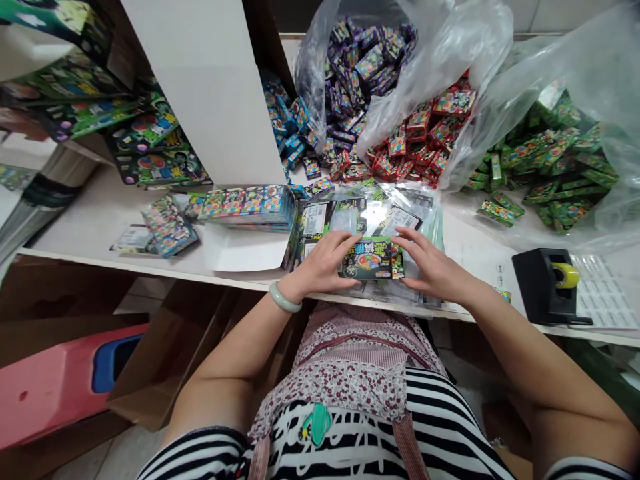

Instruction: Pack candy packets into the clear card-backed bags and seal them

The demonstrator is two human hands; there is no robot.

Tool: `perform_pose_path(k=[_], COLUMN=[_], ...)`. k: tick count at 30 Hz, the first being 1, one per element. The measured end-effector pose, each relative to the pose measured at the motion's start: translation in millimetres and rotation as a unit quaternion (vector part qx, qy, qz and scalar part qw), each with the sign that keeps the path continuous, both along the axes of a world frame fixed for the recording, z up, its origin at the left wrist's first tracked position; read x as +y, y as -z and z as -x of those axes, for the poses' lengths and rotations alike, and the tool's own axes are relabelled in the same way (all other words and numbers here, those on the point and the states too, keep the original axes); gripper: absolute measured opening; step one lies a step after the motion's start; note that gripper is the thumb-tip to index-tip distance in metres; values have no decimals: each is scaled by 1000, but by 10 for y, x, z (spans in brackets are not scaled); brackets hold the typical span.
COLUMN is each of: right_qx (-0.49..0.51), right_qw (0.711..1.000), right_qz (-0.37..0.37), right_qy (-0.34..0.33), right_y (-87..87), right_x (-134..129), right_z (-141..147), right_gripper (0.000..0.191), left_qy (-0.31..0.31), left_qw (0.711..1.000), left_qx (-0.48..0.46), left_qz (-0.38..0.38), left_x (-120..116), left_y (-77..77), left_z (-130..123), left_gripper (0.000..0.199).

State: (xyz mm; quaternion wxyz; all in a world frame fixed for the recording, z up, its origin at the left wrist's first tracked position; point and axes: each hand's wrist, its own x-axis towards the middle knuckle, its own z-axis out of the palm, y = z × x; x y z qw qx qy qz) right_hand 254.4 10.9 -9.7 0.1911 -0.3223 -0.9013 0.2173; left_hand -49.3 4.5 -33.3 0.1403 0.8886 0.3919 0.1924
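the left hand and the right hand both rest on a green pack at the near edge of the table, directly in front of the person. each hand pinches one end of the pack, thumb below and fingers laid over the top, apparently to keep it square and steady on the stack of clear sleeves beneath it. a pale bangle sits on the left wrist.

the green pack is a small flat rectangle, dark green with bright print and a round multicoloured emblem at its centre; it lies flat, long side across.

at 12 o'clock from the pack, open plastic bags hold loose purple packs and red packs. at 2 o'clock lies a bagged heap of green packs. at 3 o'clock, well apart, stands a black tape dispenser, probably kept within the right hand's reach. at 10 o'clock a row of mixed packs lies beside a white carton.
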Motion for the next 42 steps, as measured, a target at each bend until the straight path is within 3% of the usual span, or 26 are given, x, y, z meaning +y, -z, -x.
perform_pose_path(k=[4, 7, 9, 11, 13, 15, 19, 21, 23, 26, 29, 32, 34, 36, 39, 42], right_qx=[36, 54, 75, 120, 150, 77, -135, -173, -180, -105, 78, 212, 243, 241, 177, 91], right_qw=[999, 998, 996, 989, 968, 955, 934, 923, 917, 913, 916, 916, 905, 899, 919, 956], right_qz=[-7, 14, 42, 51, 27, 3, -20, -24, -21, -30, -14, 122, 212, 255, 219, 70], right_qy=[30, 12, 8, 74, 199, 288, 330, 344, 355, 392, 393, 318, 278, 263, 275, 271], right_y=[20, -8, -29, -28, 8, 70, 189, 218, 220, 170, 80, 32, 67, 157, 319, 406], right_x=[-71, -101, 32, 346, 804, 1301, 2035, 2211, 2287, 2280, 2130, 1805, 1533, 1277, 991, 808], right_z=[91, 191, 238, 265, 309, 420, 823, 983, 1014, 792, 401, 84, -17, -40, -11, -13], right_gripper=[79, 66, 56, 46, 36, 31, 46, 51, 42, 29, 29, 39, 44, 47, 41, 31], left_qy=[-46, -30, -31, -57, -82, -89, -81, -91, -104, -112, -112, -114, -116, -114, -103, -99], left_qw=[999, 999, 998, 997, 994, 993, 993, 991, 989, 987, 987, 988, 988, 989, 990, 992], left_qx=[-17, -28, -39, -46, -45, -41, -32, -31, -35, -48, -54, -51, -49, -46, -38, -24], left_qz=[-22, -28, -22, -27, -47, -69, -84, -89, -95, -104, -97, -88, -89, -88, -84, -76], left_x=[-14, -25, -30, -35, -43, -54, -71, -73, -71, -57, -31, -6, -1, -12, -55, -108], left_y=[34, 53, 47, 24, -10, -45, -92, -95, -82, -45, -8, 13, 19, 21, 14, -8], left_z=[30, 28, 40, 79, 129, 163, 161, 166, 197, 265, 307, 305, 288, 266, 235, 223], left_gripper=[94, 94, 95, 95, 96, 96, 98, 97, 96, 96, 97, 96, 96, 95, 96, 96])
